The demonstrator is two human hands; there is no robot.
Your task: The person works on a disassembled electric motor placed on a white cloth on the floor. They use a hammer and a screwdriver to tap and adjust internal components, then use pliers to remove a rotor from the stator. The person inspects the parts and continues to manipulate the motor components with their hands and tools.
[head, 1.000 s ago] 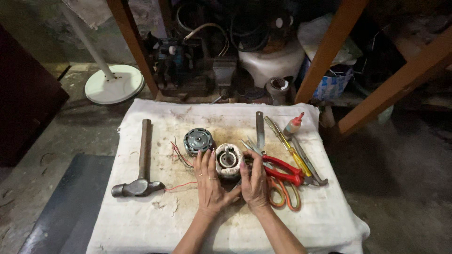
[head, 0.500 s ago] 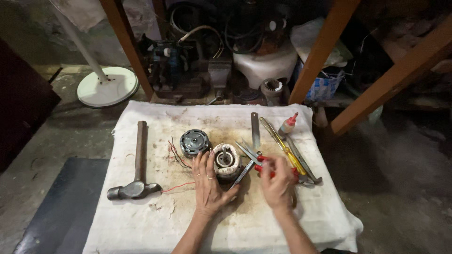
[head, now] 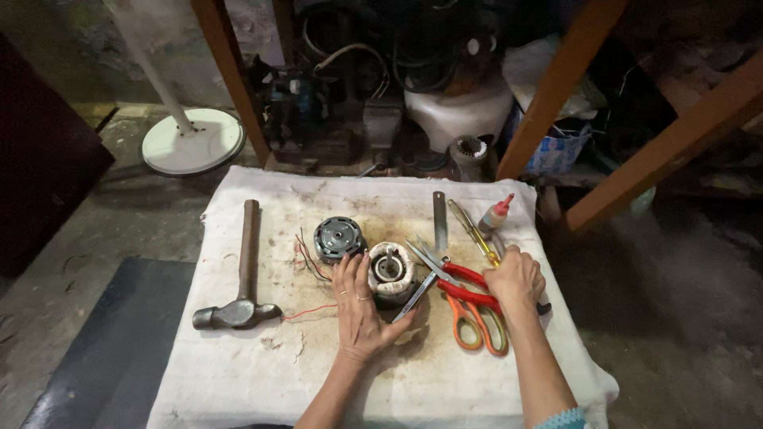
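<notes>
So the left hand (head: 359, 310) lay flat and spread on the cloth (head: 238, 373), fingers resting against the side of the stator (head: 389, 268), the coil-wound ring sitting mid-cloth just right of the round grey rotor cap (head: 338, 238). The right hand (head: 517, 278) was curled over the red handles of the pliers (head: 457, 282), whose nose pointed down-left, the tip just beside the stator's lower edge; I couldn't tell how tight that grip was. My worry was those tips: they were right next to the left fingers and the windings, so a slip could have nicked the copper's enamel or pinched a fingertip. The stator only sat loose on soft cloth, steadied from one side, so a push from the pliers might have rolled or skidded it into the cap. Thin red wires (head: 306, 258) trailed out left toward the hammer (head: 242, 274) and could have snagged under the palm. The orange scissors (head: 477, 326) lay tangled under the plier handles, so lifting one might have dragged the other. The screwdriver (head: 473, 230), metal bar (head: 439, 218) and glue bottle (head: 498, 213) crowded the right hand too.
</notes>
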